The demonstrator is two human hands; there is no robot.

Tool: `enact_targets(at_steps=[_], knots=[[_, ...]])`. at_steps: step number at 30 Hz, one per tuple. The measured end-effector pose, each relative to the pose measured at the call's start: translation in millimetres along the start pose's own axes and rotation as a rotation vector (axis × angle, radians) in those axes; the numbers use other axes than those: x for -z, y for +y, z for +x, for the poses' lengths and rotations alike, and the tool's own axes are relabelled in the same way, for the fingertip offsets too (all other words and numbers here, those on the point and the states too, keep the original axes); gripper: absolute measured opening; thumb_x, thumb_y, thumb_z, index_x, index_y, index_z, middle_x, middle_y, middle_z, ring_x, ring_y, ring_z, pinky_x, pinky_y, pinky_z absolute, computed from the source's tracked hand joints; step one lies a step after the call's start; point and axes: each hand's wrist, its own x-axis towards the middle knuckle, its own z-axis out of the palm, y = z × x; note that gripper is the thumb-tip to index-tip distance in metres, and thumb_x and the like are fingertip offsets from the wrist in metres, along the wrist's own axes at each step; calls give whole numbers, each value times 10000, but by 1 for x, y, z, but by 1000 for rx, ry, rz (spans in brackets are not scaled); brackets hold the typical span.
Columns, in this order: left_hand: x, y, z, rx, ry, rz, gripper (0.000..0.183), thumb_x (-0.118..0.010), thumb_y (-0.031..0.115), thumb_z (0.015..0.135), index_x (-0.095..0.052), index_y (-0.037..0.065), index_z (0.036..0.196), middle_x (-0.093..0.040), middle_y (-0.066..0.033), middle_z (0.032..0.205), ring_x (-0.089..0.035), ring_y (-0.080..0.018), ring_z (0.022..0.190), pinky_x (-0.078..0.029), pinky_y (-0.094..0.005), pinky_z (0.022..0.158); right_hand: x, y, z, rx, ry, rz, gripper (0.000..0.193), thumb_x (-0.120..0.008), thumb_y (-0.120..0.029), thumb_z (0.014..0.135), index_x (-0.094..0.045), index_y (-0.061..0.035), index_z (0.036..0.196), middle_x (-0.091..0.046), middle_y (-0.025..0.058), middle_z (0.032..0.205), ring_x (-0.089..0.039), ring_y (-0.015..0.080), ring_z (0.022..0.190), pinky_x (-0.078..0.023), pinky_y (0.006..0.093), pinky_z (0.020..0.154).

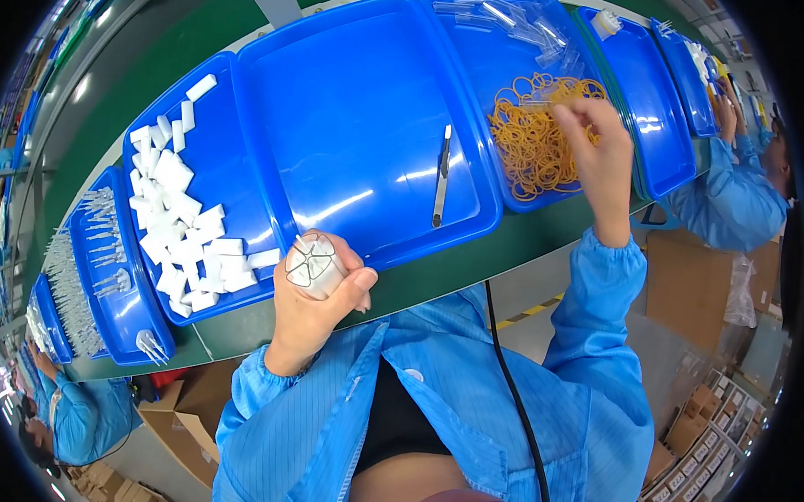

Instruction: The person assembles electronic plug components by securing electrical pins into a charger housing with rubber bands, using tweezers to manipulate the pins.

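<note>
In my left hand (316, 305) I grip a white round bundle (311, 264), its end divided by dark lines into several wedge shapes. It is held over the front edge of the trays, fingers and thumb wrapped round its side. My right hand (600, 147) is above a heap of yellow-orange rubber bands (534, 154), thumb and fingertips pinched together. A thin pale sliver shows at the fingertips; whether it is held or lies on the heap is unclear. Clear plastic pieces (507, 20) lie behind the bands in the same blue tray (475, 59).
Tweezers (442, 177) lie in the wide blue tray (363, 99). The tray to its left holds white blocks (182, 208); farther left stand trays of thin white spiky parts (106, 227). A white cylindrical piece (606, 24) lies in a right-hand tray. Co-workers sit at both sides.
</note>
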Motion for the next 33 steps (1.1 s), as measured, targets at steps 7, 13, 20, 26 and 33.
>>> enact_targets(at_steps=[7, 13, 20, 26, 33], knots=[[0, -3, 5, -94, -41, -78, 206, -732, -32, 829, -549, 4, 919, -680, -133, 844, -694, -187, 784, -561, -288, 704, 7, -39, -7, -388, -58, 514, 156, -680, -136, 925, -681, 14, 967, -685, 15, 874, -589, 64, 802, -451, 210, 714], [-3, -2, 17, -224, 51, 28, 236, -766, 4, 804, -564, 22, 925, -685, -159, 1092, -659, -187, 985, -532, -311, 836, -17, -94, -29, -417, -446, 812, 116, -649, -83, 937, -670, 29, 962, -680, 61, 970, -604, 104, 901, -471, 232, 813], [-3, 2, 19, -139, 47, -113, 218, -743, 8, 827, -559, 37, 940, -674, -163, 1096, -652, -217, 1029, -520, -334, 891, -44, -128, -48, -350, -677, 992, 139, -687, -97, 914, -681, 41, 931, -654, 89, 931, -599, 119, 852, -479, 255, 776], [8, 6, 17, -177, 223, 70, 215, -722, -48, 816, -563, 30, 940, -704, -127, 909, -697, -192, 869, -551, -307, 815, -46, -114, -49, -305, -598, 755, 137, -716, -124, 889, -708, 8, 924, -647, 52, 833, -590, 109, 785, -457, 246, 695], [10, 4, 17, -175, 275, 75, 204, -723, -33, 818, -570, 31, 937, -704, -136, 891, -702, -198, 850, -555, -326, 807, -52, -111, -48, -248, -595, 651, 161, -728, -150, 878, -695, 7, 874, -629, 60, 806, -581, 115, 753, -448, 258, 674]])
